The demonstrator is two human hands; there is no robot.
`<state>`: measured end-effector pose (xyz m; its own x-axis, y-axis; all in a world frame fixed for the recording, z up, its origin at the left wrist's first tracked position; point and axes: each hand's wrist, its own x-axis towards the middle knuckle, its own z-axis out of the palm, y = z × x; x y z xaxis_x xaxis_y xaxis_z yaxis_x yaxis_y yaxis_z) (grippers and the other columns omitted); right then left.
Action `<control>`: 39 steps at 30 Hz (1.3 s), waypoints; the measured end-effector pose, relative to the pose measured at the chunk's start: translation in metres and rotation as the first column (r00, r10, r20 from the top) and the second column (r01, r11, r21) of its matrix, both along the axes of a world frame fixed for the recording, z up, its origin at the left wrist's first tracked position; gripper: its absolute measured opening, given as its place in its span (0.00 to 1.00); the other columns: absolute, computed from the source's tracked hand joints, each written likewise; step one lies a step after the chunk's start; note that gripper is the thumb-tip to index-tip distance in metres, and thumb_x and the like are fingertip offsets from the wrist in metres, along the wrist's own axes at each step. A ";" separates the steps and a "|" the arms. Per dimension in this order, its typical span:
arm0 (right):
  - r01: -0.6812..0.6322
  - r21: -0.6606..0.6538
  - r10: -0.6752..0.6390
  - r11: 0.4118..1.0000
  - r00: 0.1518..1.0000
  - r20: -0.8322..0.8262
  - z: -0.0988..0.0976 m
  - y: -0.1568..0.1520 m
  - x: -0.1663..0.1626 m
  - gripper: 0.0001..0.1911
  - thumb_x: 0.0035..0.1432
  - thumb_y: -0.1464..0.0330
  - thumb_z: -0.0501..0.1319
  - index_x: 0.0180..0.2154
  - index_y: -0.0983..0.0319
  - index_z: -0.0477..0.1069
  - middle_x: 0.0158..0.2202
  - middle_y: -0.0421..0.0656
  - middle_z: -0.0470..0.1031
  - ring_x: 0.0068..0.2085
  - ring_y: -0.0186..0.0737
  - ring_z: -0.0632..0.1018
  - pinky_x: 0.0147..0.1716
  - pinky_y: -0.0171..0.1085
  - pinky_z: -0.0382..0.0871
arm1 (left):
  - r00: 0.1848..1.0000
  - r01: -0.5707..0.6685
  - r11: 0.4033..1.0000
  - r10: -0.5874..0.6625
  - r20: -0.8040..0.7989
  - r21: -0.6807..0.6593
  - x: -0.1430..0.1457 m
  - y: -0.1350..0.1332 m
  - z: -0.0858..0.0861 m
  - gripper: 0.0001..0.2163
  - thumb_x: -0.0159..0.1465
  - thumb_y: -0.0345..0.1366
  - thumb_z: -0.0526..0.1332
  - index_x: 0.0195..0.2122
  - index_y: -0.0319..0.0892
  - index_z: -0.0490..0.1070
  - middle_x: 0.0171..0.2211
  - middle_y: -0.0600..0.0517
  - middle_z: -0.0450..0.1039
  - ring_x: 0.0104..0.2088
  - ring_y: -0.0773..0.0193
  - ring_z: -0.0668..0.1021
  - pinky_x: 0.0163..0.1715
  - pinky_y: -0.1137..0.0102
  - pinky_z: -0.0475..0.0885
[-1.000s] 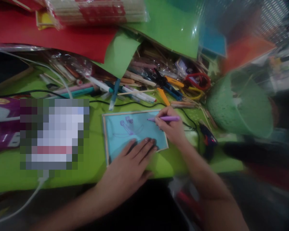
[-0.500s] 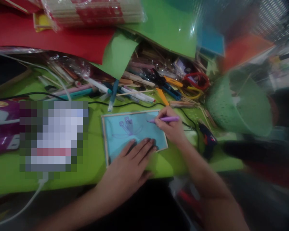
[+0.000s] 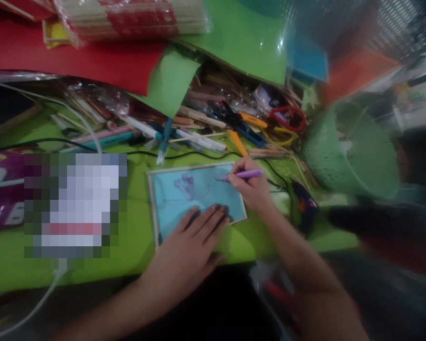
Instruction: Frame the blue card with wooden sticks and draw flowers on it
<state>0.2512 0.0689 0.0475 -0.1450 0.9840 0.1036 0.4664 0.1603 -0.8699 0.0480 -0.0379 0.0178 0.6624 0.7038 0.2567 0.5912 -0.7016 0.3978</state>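
A blue sheet [image 3: 166, 184] edged with thin wooden strips lies near the table's front edge. Purple lines drawn on it show a small cluster of flower-like shapes [image 3: 184, 182] on stems above a curved line. My left hand [image 3: 195, 237] rests flat across the lower part of the sheet, fingers stretched out, covering some of its bottom edge. Over the right side of the sheet, my right hand [image 3: 250, 184] grips a purple marker [image 3: 248, 174]. The marker's tip points left, at or just above the blue surface.
A pixelated device [image 3: 78, 203] with a white cable lies to the left. Behind are several pens [image 3: 144, 127], orange-and-blue pliers [image 3: 248, 132] and red-handled scissors [image 3: 287, 117]. A green basket [image 3: 351, 156] and a glue gun [image 3: 305, 201] are at the right.
The whole view has shifted slightly, so things appear a little further left. Both hands keep their places on the sheet, and the marker stays in my right hand.
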 end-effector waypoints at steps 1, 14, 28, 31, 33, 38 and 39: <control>0.006 0.007 -0.006 1.000 1.000 0.003 -0.001 0.000 0.000 0.04 0.57 0.67 0.62 0.31 0.57 0.67 0.28 0.36 0.71 0.30 0.36 0.70 0.32 0.37 0.66 | 1.000 -0.004 1.000 0.004 0.008 -0.004 0.000 0.000 0.000 0.26 0.75 0.44 0.57 0.69 0.37 0.63 0.71 0.46 0.66 0.70 0.53 0.68 0.70 0.52 0.60; 0.042 0.018 -0.042 0.999 0.999 0.034 -0.002 0.001 0.001 0.04 0.58 0.67 0.62 0.32 0.57 0.67 0.29 0.36 0.71 0.32 0.37 0.72 0.33 0.38 0.67 | 1.000 0.005 1.000 -0.005 -0.016 0.013 0.000 0.002 0.003 0.23 0.76 0.42 0.54 0.69 0.37 0.64 0.70 0.46 0.67 0.69 0.53 0.70 0.68 0.51 0.62; 0.037 -0.018 -0.036 0.999 0.999 0.017 -0.004 0.004 0.005 0.04 0.58 0.67 0.63 0.32 0.57 0.68 0.28 0.36 0.71 0.31 0.37 0.71 0.32 0.38 0.65 | 1.000 0.009 1.000 -0.009 -0.017 -0.020 0.000 0.002 0.003 0.24 0.75 0.42 0.55 0.69 0.38 0.64 0.71 0.46 0.65 0.69 0.52 0.69 0.68 0.51 0.63; 0.027 -0.016 -0.027 1.000 1.000 0.004 -0.003 0.004 0.005 0.05 0.58 0.67 0.63 0.32 0.57 0.68 0.28 0.36 0.71 0.31 0.36 0.70 0.32 0.38 0.65 | 1.000 0.012 1.000 -0.012 -0.015 -0.016 -0.001 0.002 0.003 0.24 0.75 0.42 0.55 0.69 0.37 0.64 0.71 0.46 0.65 0.69 0.52 0.70 0.68 0.50 0.63; 0.020 -0.018 -0.020 1.000 1.000 -0.004 -0.002 0.004 0.004 0.05 0.58 0.67 0.63 0.32 0.57 0.67 0.28 0.36 0.71 0.31 0.36 0.70 0.33 0.38 0.65 | 1.000 0.009 1.000 -0.010 -0.017 -0.015 -0.001 0.002 0.004 0.24 0.76 0.42 0.55 0.69 0.37 0.64 0.71 0.46 0.65 0.69 0.52 0.70 0.68 0.50 0.63; 0.025 -0.038 -0.025 0.999 1.000 0.010 -0.001 0.004 0.005 0.05 0.57 0.66 0.63 0.31 0.57 0.67 0.28 0.36 0.70 0.31 0.37 0.70 0.32 0.38 0.64 | 1.000 0.010 1.000 -0.010 -0.010 -0.020 0.000 0.003 0.004 0.24 0.75 0.41 0.55 0.69 0.38 0.64 0.71 0.46 0.65 0.69 0.52 0.70 0.69 0.51 0.63; 0.024 -0.042 -0.023 0.999 1.000 0.011 -0.001 0.004 0.005 0.05 0.57 0.66 0.63 0.31 0.57 0.67 0.28 0.36 0.70 0.31 0.37 0.70 0.32 0.38 0.64 | 1.000 0.009 1.000 -0.010 -0.008 -0.023 0.000 0.003 0.004 0.24 0.75 0.42 0.55 0.69 0.38 0.64 0.71 0.46 0.64 0.69 0.52 0.70 0.69 0.51 0.63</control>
